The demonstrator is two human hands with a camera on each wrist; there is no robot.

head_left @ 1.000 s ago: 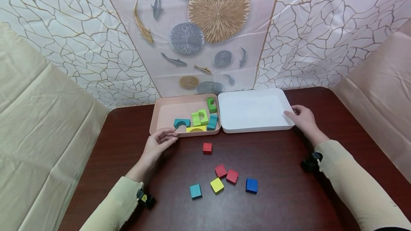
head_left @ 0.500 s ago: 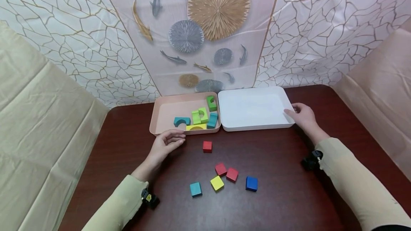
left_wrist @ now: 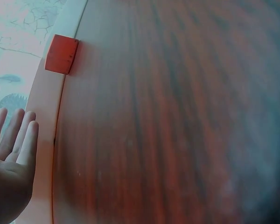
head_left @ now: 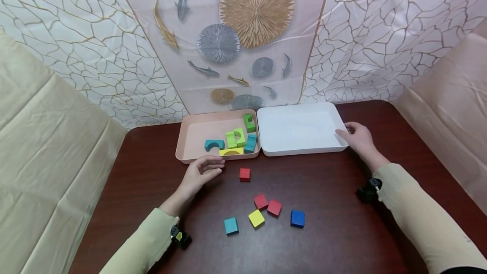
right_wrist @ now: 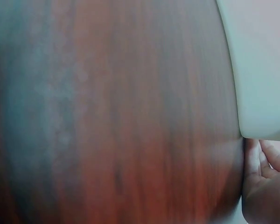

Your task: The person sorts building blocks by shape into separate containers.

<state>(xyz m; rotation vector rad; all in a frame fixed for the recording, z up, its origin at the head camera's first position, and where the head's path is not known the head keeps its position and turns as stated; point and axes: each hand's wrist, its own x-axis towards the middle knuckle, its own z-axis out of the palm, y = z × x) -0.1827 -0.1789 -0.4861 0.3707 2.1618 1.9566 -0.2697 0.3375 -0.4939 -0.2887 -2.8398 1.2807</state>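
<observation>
My left hand (head_left: 198,175) is in front of the pink tray (head_left: 193,123), palm turned inward, with nothing in its fingers. In the left wrist view those fingers (left_wrist: 30,142) are fairly straight. Just right of the fingertips lies a red cube (head_left: 245,175) on the table. My right hand (head_left: 357,138) pinches the right side of the white tray (head_left: 300,128), thumb over the rim and the other fingers outside. In the right wrist view this hand (right_wrist: 263,179) shows at the tray's corner. The two trays stand side by side, rims close together.
Arch-shaped blocks lie in the pink tray: green (head_left: 249,123), lime (head_left: 236,138), teal (head_left: 214,144) and yellow (head_left: 231,152). Nearer on the table are two red cubes (head_left: 274,208), a yellow cube (head_left: 256,219), a teal cube (head_left: 231,226) and a blue cube (head_left: 297,218). Patterned cloth hangs behind.
My left hand has slid to the right along the front of the pink tray, closer to the single red cube. The right hand keeps its hold on the white tray; the blocks have not moved.
</observation>
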